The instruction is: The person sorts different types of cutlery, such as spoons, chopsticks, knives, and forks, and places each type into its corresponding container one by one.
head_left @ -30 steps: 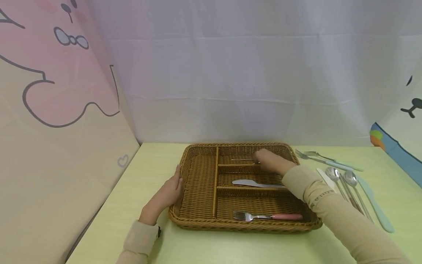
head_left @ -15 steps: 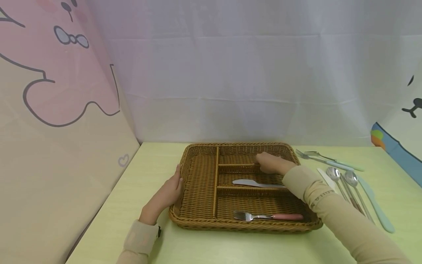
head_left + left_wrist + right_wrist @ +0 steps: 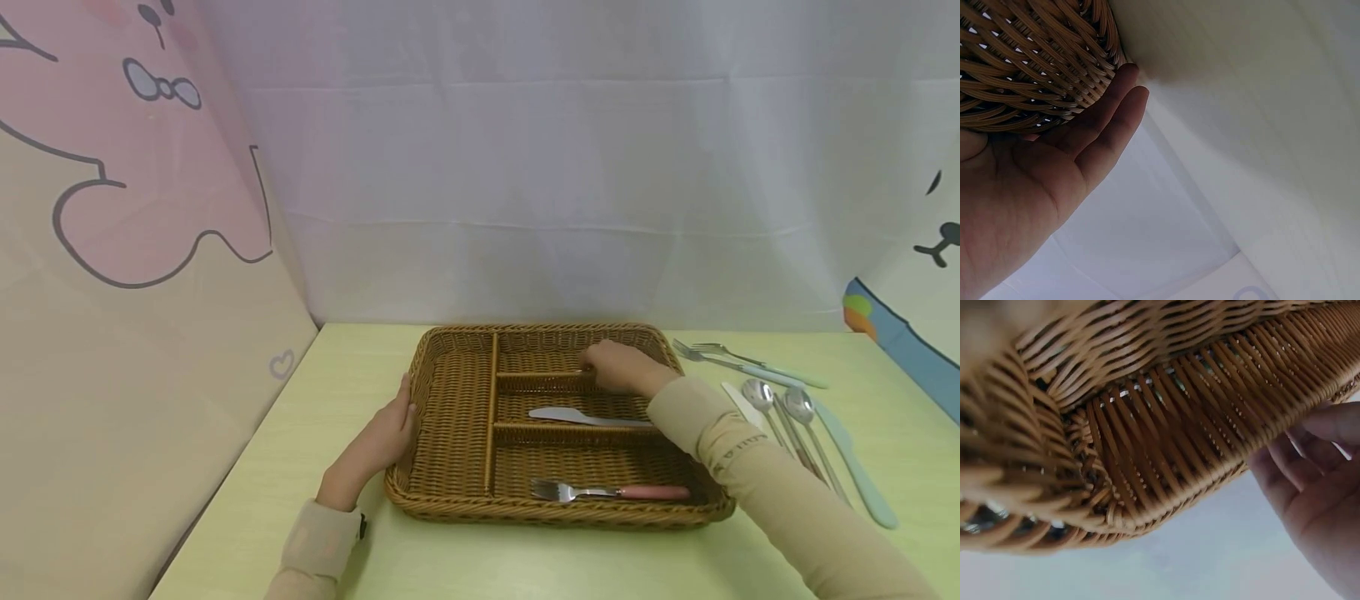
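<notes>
A brown wicker cutlery tray (image 3: 453, 417) with several compartments sits on the table. My left hand (image 3: 378, 437) rests against its left side, the fingers (image 3: 1113, 128) lying fairly straight along the outer wall. My right hand (image 3: 618, 367) reaches into the far right compartment, over the upper divider (image 3: 543, 375). Its fingers bend down behind that divider (image 3: 1166, 444), so the fingertips and anything between them are hidden. A table knife (image 3: 573, 416) lies in the middle compartment, its handle end partly behind the right sleeve. In the near compartment is a fork (image 3: 611, 492) with a pink handle.
Right of the tray lie two forks (image 3: 738, 365), two spoons (image 3: 757, 394), a pale green knife (image 3: 855, 468) and a white-looking piece (image 3: 742, 406). Cloth walls (image 3: 570, 192) stand behind and at both sides of the yellow-green table (image 3: 517, 562).
A thin metal utensil showing beside my right fingers one second ago has dropped from sight behind the upper divider. My right hand has shifted very slightly rightward; the left stays put.
</notes>
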Demonstrator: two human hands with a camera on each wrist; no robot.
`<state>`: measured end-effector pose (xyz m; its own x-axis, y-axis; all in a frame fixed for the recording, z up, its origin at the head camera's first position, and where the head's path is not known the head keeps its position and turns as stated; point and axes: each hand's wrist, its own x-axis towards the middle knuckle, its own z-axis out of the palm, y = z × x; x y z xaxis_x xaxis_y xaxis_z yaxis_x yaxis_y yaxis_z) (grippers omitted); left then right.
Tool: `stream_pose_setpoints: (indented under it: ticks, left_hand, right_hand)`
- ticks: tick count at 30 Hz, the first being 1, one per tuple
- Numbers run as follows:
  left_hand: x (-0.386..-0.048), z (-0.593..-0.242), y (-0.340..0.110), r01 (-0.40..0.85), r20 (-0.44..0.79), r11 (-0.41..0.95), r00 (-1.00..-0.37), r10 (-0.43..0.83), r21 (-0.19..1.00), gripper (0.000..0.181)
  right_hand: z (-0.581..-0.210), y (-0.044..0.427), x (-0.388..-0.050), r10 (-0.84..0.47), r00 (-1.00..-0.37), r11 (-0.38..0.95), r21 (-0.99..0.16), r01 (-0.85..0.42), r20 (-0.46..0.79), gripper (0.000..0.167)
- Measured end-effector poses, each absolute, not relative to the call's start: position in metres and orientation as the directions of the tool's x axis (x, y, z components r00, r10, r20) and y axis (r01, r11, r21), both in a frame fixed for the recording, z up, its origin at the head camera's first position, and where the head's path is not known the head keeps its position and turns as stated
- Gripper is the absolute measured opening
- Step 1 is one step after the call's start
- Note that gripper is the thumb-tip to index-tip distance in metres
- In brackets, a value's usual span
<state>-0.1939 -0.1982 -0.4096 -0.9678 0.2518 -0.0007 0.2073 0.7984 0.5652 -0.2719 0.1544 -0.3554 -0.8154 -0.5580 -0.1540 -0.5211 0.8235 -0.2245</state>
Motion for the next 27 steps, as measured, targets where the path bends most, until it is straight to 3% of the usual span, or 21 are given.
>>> stream_pose_setpoints:
  ticks: [12,20,27]
  left_hand:
    - [-0.193,-0.408,-0.2,0.198,-0.016,0.798,-0.968,0.251,0.569,0.058]
    - [-0.192,-0.407,-0.201,0.196,-0.023,0.8,-0.967,0.254,0.568,0.058]
    - [-0.192,-0.406,-0.201,0.215,-0.002,0.802,-0.965,0.261,0.557,0.057]
  right_hand:
    - [-0.34,0.182,-0.273,-0.454,-0.883,0.864,-0.181,-0.469,0.121,0.021]
    - [-0.331,0.211,-0.27,-0.36,-0.927,0.902,-0.215,-0.374,0.103,0.016]
    - [-0.335,0.243,-0.266,-0.294,-0.955,0.927,-0.231,-0.295,0.04,0.027]
